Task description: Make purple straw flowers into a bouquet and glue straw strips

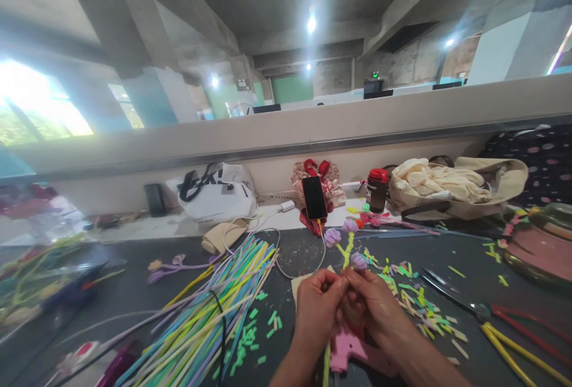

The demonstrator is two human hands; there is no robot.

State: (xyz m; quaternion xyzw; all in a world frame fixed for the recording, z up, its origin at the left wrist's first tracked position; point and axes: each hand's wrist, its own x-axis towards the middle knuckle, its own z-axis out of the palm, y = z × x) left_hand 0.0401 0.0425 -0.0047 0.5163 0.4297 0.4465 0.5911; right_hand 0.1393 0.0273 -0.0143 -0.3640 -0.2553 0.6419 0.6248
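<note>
Between my two hands stands a pipe-cleaner flower, with three purple blossoms on a branching yellow-green stem. My left hand is closed around the lower stem, fingertips pinched just under the branches. Fingers of my right hand pinch the same stem, touching those of the left. The stem's tail hangs down below the left hand. Beneath my hands lies a pink glue gun, partly hidden by the right wrist. A piece of cardboard shows behind the left hand.
Left lies a large bundle of coloured pipe cleaners beside green clippings. More clippings and long-handled pliers lie right. A phone, a dark bottle, a white bag and a beige bag line the back.
</note>
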